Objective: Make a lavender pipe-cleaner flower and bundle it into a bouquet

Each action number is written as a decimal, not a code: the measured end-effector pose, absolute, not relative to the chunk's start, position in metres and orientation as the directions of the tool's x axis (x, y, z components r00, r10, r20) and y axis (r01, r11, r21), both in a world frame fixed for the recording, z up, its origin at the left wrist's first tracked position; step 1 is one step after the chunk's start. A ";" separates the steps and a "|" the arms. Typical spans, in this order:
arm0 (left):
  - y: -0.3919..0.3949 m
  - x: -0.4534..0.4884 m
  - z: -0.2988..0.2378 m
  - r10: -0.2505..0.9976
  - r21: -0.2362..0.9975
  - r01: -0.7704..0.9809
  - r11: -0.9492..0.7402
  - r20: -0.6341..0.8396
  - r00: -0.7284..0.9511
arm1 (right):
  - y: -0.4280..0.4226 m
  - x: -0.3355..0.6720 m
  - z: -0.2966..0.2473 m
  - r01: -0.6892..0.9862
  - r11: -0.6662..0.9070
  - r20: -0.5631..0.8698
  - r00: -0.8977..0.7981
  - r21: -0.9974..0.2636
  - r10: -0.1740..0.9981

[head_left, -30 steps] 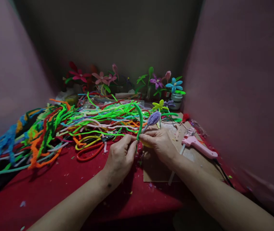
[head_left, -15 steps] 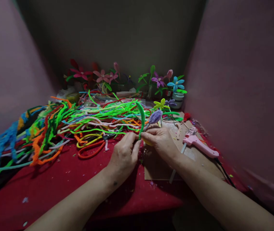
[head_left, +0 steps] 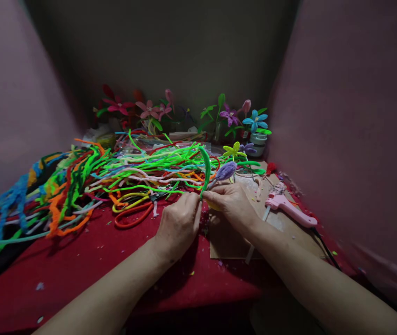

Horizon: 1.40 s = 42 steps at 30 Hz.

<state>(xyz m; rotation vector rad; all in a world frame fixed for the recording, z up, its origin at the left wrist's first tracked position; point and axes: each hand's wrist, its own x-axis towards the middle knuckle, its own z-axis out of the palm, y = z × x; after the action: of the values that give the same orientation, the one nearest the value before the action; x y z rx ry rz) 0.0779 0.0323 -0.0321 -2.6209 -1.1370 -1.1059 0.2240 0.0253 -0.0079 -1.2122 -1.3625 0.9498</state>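
Between my fingertips stands a green pipe cleaner (head_left: pixel 207 168), bent in a curve like a leaf. My left hand (head_left: pixel 180 218) pinches its lower end. My right hand (head_left: pixel 231 204) is closed at the same spot, thumb and forefinger against the green piece. Just above the right hand a purple fuzzy bud (head_left: pixel 226 170) sticks up on a thin stem; whether the hand holds that stem I cannot tell. Something yellow shows under the right fingers, mostly hidden.
A heap of coloured pipe cleaners (head_left: pixel 149 167) spreads over the red cloth (head_left: pixel 100 270) at left and centre. On a cardboard sheet (head_left: pixel 229 246) lies a pink glue gun (head_left: pixel 289 210). Finished fuzzy flowers, among them a blue flower (head_left: pixel 255 121), stand along the back.
My left hand has rolled slightly, its fingers now curled closer at the base of the green pipe cleaner. The right hand stays almost in place.
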 end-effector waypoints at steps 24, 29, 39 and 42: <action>0.025 0.080 -0.018 0.892 0.803 0.421 -0.422 0.284 0.352 | 0.023 0.225 -0.002 0.215 0.193 0.204 0.031 -0.957 0.978; 0.023 0.081 -0.011 0.949 0.935 0.286 -0.210 0.124 0.291 | 0.022 0.226 -0.002 0.213 0.180 0.191 0.030 -0.960 0.981; 0.022 0.084 -0.014 0.918 0.845 0.382 -0.374 0.279 0.281 | 0.022 0.225 -0.006 0.199 0.223 0.235 0.039 -0.954 0.971; 0.022 0.084 -0.015 0.880 0.772 0.428 -0.470 0.373 0.294 | 0.023 0.224 -0.007 0.175 0.246 0.259 0.052 -0.953 0.964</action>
<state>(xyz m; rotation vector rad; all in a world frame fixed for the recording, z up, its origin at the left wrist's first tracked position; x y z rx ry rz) 0.0843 0.0218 -0.0146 -2.9112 -1.6716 -1.5690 0.2241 0.0229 -0.0073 -1.1681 -1.3840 0.8800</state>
